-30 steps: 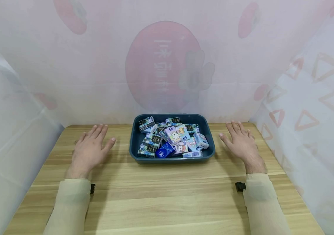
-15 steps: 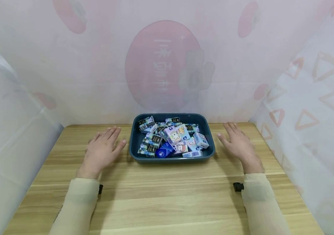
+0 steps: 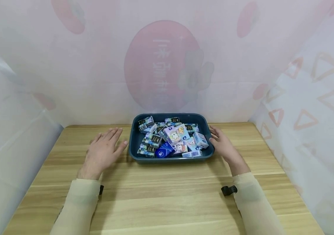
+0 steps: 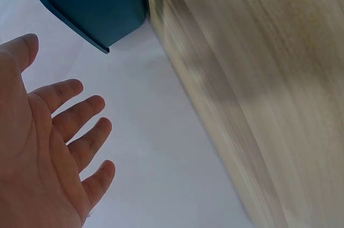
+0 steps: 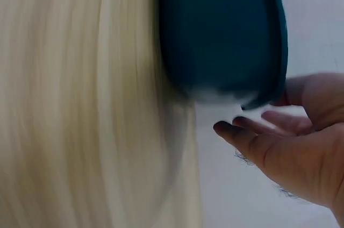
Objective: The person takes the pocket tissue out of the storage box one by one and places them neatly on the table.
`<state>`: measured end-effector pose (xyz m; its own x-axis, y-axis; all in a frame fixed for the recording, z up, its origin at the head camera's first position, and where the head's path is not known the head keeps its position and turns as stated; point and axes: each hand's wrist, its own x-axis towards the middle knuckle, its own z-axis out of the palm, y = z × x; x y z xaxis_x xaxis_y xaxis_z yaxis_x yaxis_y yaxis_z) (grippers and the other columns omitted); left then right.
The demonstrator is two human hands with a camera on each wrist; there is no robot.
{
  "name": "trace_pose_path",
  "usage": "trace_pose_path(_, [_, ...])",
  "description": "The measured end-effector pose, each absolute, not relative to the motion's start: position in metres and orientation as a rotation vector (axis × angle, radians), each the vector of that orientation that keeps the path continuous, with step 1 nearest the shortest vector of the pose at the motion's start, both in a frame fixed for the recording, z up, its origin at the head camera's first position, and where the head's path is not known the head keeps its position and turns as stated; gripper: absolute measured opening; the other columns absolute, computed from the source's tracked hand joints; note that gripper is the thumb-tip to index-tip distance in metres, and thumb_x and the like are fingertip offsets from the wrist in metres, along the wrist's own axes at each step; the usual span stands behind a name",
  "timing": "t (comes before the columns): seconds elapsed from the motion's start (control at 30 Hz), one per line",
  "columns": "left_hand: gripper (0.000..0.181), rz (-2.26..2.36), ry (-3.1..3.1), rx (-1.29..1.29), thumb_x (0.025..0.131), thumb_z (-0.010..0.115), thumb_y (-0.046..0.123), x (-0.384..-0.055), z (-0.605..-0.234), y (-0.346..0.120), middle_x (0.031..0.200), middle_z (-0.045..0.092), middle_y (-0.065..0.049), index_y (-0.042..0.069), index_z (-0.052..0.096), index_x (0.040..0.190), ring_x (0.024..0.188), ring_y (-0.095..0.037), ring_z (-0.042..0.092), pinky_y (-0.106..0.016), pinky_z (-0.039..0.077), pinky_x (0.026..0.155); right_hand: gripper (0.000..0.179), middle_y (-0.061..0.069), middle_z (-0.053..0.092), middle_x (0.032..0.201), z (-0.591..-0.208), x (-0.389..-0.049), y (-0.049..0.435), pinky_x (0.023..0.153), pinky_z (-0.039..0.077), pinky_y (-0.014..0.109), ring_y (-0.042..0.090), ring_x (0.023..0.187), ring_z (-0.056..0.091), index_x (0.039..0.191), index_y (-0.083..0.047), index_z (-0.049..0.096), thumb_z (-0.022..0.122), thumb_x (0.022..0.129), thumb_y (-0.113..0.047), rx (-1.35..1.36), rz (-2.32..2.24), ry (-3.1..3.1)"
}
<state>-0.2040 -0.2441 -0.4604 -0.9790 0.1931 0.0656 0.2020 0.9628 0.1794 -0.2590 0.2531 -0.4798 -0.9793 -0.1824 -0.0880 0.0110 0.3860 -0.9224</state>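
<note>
A dark teal plastic tray stands near the table's back edge, holding a loose heap of small pocket tissue packs. A cartoon-printed tissue pack lies on top, with a plain blue tissue pack at the front and several dark floral ones to the left. Left of the tray, my left hand hovers with its fingers spread; the left wrist view shows its palm facing the tray wall, apart from it. My right hand is right at the tray's right rim, fingers extended and slightly bent, gripping nothing.
The wooden table reaches toward me in front of the tray. White printed curtains close off the back and both sides. Each sleeve carries a small black wrist camera.
My left hand has moved rightward toward the tray, mostly in the first half second. My right hand has come left up to the tray's right rim. Tray and packs have stayed in place.
</note>
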Motion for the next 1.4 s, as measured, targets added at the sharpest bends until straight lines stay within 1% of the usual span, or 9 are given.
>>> trace_pose_path(0.2, [0.076,-0.278,-3.063,-0.307,0.126,0.044,0.055,-0.201,-0.457,-0.265,0.191,0.037,-0.022,0.008,0.033,0.185,0.178,-0.049,0.035,-0.074,0.022,0.147,0.076,0.026,0.013,0.197,-0.478,-0.257,0.222,0.142,0.037,0.061,0.044,0.181,0.026,0.19,-0.01,0.012,0.032,0.118,0.005,0.074,-1.927,2.142])
trace_pose_path(0.4, [0.077,-0.285,-3.058,-0.306,0.126,0.041,0.058,-0.196,-0.453,-0.287,0.19,0.038,-0.023,0.008,0.034,0.185,0.178,-0.049,0.036,-0.075,0.023,0.147,0.08,0.023,0.008,0.198,-0.475,-0.255,0.192,0.15,0.023,0.052,0.037,0.183,0.017,0.189,-0.006,0.014,0.029,0.113,0.014,0.195,-2.069,2.045])
trace_pose_path(0.47, [0.079,-0.291,-3.058,-0.308,0.126,0.039,0.06,-0.195,-0.452,-0.295,0.19,0.038,-0.023,0.008,0.034,0.185,0.178,-0.049,0.035,-0.075,0.023,0.147,0.08,0.023,0.009,0.198,-0.472,-0.255,0.187,0.149,0.025,0.051,0.036,0.181,0.019,0.188,-0.006,0.016,0.029,0.112,0.014,0.223,-2.08,2.048])
trace_pose_path(0.57, [0.08,-0.302,-3.063,-0.308,0.126,0.037,0.062,-0.194,-0.45,-0.306,0.191,0.037,-0.022,0.008,0.033,0.185,0.179,-0.049,0.034,-0.075,0.023,0.147,0.08,0.023,0.011,0.198,-0.468,-0.256,0.185,0.144,0.032,0.047,0.036,0.177,0.024,0.188,-0.006,0.017,0.03,0.112,0.014,0.251,-2.072,2.06])
trace_pose_path(0.83, [0.08,-0.311,-3.077,-0.305,0.126,0.041,0.06,-0.19,-0.448,-0.334,0.191,0.036,-0.023,0.008,0.032,0.186,0.179,-0.049,0.033,-0.075,0.022,0.147,0.082,0.023,0.01,0.198,-0.466,-0.261,0.203,0.114,0.05,0.02,0.032,0.169,0.03,0.189,-0.007,0.015,0.031,0.111,0.014,0.272,-2.033,2.071])
trace_pose_path(1.0, [0.08,-0.309,-3.081,-0.308,0.126,0.041,0.06,-0.187,-0.448,-0.353,0.191,0.036,-0.022,0.008,0.031,0.186,0.18,-0.048,0.032,-0.075,0.022,0.147,0.083,0.023,0.009,0.196,-0.467,-0.261,0.22,0.098,0.057,0.013,0.02,0.15,0.046,0.189,-0.008,0.011,0.032,0.112,0.013,0.252,-2.028,2.047])
trace_pose_path(1.1, [0.08,-0.309,-3.082,-0.311,0.126,0.041,0.061,-0.185,-0.447,-0.364,0.191,0.036,-0.022,0.008,0.032,0.186,0.18,-0.048,0.032,-0.075,0.022,0.147,0.082,0.022,0.015,0.192,-0.469,-0.26,0.227,0.096,0.06,0.014,0.013,0.138,0.051,0.189,-0.008,0.01,0.033,0.113,0.012,0.25,-2.042,2.026])
trace_pose_path(1.23, [0.081,-0.31,-3.081,-0.312,0.126,0.04,0.061,-0.183,-0.447,-0.376,0.19,0.038,-0.023,0.007,0.033,0.185,0.179,-0.048,0.033,-0.075,0.022,0.147,0.083,0.018,0.02,0.189,-0.469,-0.258,0.227,0.097,0.058,0.013,0.011,0.134,0.05,0.19,-0.01,0.01,0.033,0.113,0.012,0.311,-2.046,2.031])
trace_pose_path(1.4, [0.076,-0.301,-3.07,-0.339,0.126,0.047,0.056,-0.182,-0.45,-0.38,0.187,0.044,-0.023,0.007,0.039,0.183,0.176,-0.05,0.039,-0.075,0.027,0.145,0.084,0.016,0.008,0.199,-0.466,-0.258,0.22,0.097,0.055,0.014,0.011,0.136,0.048,0.19,-0.016,0.013,0.034,0.112,0.007,0.377,-1.997,2.076])
